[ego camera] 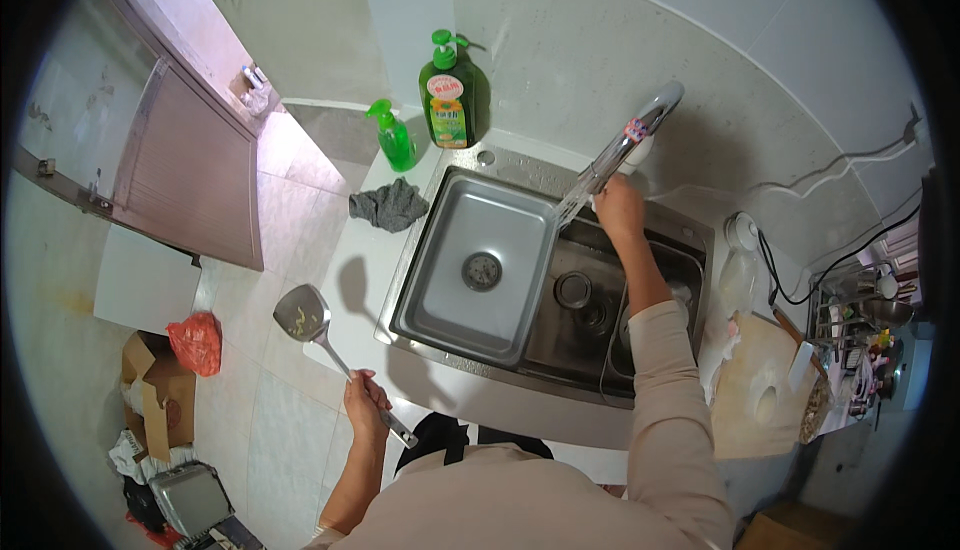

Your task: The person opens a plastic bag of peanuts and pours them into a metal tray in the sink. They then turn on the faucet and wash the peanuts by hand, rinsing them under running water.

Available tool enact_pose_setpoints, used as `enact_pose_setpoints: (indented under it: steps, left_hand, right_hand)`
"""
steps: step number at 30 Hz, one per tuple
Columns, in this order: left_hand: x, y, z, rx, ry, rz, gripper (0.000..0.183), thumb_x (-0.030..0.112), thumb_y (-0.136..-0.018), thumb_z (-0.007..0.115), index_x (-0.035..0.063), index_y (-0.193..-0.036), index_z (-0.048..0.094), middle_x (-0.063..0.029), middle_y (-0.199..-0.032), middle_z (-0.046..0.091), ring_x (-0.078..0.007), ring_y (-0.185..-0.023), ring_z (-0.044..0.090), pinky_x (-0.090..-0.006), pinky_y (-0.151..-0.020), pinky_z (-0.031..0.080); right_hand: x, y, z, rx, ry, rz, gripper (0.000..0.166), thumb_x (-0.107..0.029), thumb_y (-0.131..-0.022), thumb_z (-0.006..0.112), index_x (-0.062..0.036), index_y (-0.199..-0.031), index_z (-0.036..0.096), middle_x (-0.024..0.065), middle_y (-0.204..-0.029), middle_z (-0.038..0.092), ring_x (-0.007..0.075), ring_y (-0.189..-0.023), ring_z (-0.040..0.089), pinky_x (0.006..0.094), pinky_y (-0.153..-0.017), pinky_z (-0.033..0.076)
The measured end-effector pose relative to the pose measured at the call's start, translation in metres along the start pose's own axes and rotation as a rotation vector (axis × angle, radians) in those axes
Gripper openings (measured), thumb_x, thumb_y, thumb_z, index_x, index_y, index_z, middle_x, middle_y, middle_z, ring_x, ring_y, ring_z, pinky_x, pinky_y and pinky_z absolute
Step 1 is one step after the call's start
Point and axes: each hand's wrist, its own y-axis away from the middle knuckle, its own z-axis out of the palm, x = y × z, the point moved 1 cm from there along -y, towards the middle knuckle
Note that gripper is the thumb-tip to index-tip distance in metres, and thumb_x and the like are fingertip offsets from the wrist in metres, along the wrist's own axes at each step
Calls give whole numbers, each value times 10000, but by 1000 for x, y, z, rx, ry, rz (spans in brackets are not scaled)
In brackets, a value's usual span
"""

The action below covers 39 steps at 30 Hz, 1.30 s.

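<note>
My left hand (365,404) grips the handle of a metal wok spatula (302,313), held out left of the sink. Yellowish food bits cling to its blade. At the base of the chrome faucet (651,111), my right hand (621,209) is closed, its fingers mostly hidden. A clear stream of water (574,205) seems to run from the spout towards the sink's divider. On the left lies a grey sink basin (427,250) with a drain strainer (481,272). The darker right basin (547,332) holds round items, partly covered by my right arm.
A grey cloth (390,205), a green pump bottle (395,141) and a larger dish soap bottle (448,104) stand or lie left of the sink. On the right are a cutting board (757,392), a cleaver (801,365) and a dish rack (847,295). A cardboard box (169,407) sits on the floor.
</note>
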Motion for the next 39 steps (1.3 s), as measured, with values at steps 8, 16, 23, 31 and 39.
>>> enact_pose_setpoints:
  steps: [8,16,23,31,39]
  left_hand:
    - [3,0,9,-37,-8,-37,338,359,-886,341,49,-810,454,23,-499,275,-79,-399,298,-235,-377,307]
    - [9,-6,7,-88,2,-75,331,349,-888,333,46,-818,446,23,-502,273,-79,-401,294,-232,-381,307]
    - [11,-8,-5,-111,-13,-80,322,338,-887,334,46,-810,443,20,-498,270,-85,-392,292,-233,-362,307]
    - [12,-9,-9,-155,14,-90,329,346,-882,344,43,-805,443,19,-495,270,-85,-384,292,-229,-354,307]
    - [13,-6,-8,-216,18,-105,322,361,-884,339,66,-808,442,32,-495,252,-75,-390,264,-221,-363,284]
  right_hand:
    - [21,55,28,260,-534,197,238,-122,-817,513,-29,-1022,435,29,-606,431,134,-516,440,286,-498,387]
    - [3,233,149,-567,-840,753,693,-307,-748,595,-15,-1266,238,133,-1050,500,215,-905,500,325,-758,402]
    - [-5,234,153,-789,-1043,774,566,-161,-702,566,26,-1188,344,165,-1106,464,258,-962,477,374,-756,408]
    - [-32,206,33,-823,-1045,984,463,-125,-698,548,75,-1099,429,180,-1023,502,267,-879,515,369,-754,411]
    - [-31,224,-71,-776,-950,860,481,-123,-681,538,52,-1116,433,147,-1023,516,225,-933,481,305,-841,354]
